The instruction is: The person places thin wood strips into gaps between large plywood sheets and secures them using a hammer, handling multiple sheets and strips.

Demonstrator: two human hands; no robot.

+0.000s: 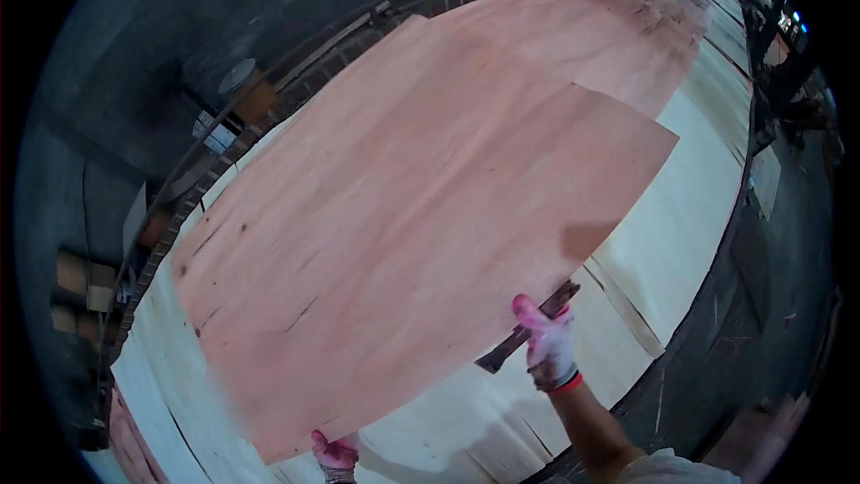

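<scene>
A large pinkish wood veneer sheet [385,242] lies over pale veneer sheets [690,188] on a long stack. My right hand [550,345], in a white glove stained pink with a red cuff, is closed around a dark, narrow bar-like tool [512,350] with one flared end. The exact kind of tool is unclear. It is over the pink sheet's near right edge. At the bottom, my left hand [336,453], in a pink-stained glove, is closed at the same sheet's near edge. Some of its fingers are hidden.
Another pink sheet [627,27] covers the stack's far end. A dark slatted edge [349,49] runs along the left side. Beyond it on the floor are a bucket-like container [251,94] and cardboard boxes [85,278]. Dark floor [793,251] lies to the right.
</scene>
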